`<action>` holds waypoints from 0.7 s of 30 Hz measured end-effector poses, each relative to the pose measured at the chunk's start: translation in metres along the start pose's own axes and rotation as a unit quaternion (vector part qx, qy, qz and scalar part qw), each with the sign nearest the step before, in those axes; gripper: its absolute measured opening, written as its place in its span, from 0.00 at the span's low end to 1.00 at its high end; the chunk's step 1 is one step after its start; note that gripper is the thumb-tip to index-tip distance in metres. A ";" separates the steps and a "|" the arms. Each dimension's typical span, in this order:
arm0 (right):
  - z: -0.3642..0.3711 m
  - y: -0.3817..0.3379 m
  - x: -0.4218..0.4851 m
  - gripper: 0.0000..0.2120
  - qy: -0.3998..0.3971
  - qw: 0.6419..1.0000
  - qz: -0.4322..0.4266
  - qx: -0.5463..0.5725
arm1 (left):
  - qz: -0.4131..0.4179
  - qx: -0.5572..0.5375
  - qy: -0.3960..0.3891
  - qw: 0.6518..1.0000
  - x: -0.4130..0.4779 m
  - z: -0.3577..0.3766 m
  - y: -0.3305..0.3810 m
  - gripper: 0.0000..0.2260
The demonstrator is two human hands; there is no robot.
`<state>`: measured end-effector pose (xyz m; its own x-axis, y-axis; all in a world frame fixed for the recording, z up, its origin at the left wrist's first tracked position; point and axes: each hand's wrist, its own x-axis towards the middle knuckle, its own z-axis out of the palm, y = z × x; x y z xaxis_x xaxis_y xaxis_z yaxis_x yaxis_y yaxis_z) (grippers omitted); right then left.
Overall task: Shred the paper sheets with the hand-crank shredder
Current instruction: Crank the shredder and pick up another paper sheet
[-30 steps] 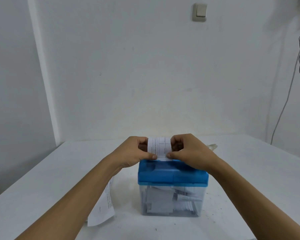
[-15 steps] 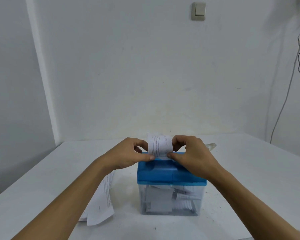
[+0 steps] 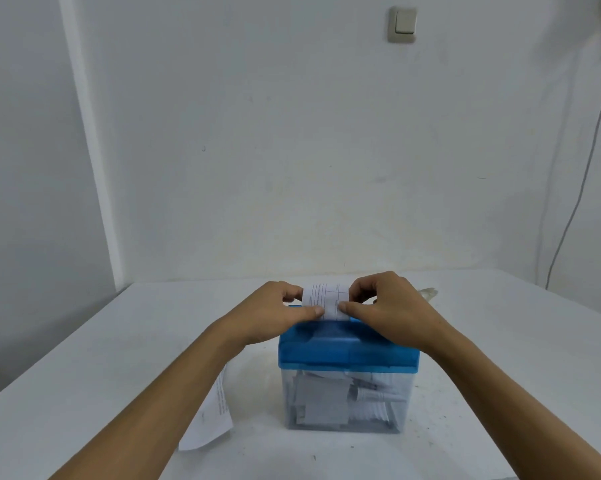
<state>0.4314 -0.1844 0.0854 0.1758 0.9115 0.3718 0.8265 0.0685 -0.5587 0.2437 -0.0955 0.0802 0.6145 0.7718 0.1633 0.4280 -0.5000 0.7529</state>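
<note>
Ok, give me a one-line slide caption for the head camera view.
Left hand and right hand pinch a printed paper slip upright above the blue-lidded shredder.

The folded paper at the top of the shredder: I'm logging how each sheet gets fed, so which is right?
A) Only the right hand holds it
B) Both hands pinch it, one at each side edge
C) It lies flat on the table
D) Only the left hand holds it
B: the left hand and right hand each pinch one side edge of the folded paper, held upright over the shredder's blue lid.
</note>
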 end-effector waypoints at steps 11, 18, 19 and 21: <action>-0.026 0.054 -0.028 0.18 0.142 0.989 -0.026 -0.031 | 0.018 -0.096 0.097 0.991 -0.008 0.035 -0.012 0.11; 0.006 0.117 -0.044 0.43 0.074 0.951 -0.075 -0.291 | 0.017 -0.122 0.092 0.988 -0.010 0.036 -0.012 0.12; 0.011 0.119 -0.045 0.45 0.060 0.951 -0.070 -0.297 | 0.015 -0.122 0.090 0.988 -0.010 0.036 -0.012 0.11; 0.024 0.121 -0.051 0.46 0.030 0.954 -0.063 -0.291 | 0.010 -0.123 0.089 0.988 -0.010 0.036 -0.012 0.11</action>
<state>0.5097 -0.2132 -0.0193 0.0703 0.8851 0.4601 0.9971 -0.0756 -0.0070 0.2563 -0.1113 0.0462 0.4851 0.8306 0.2736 0.2298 -0.4230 0.8765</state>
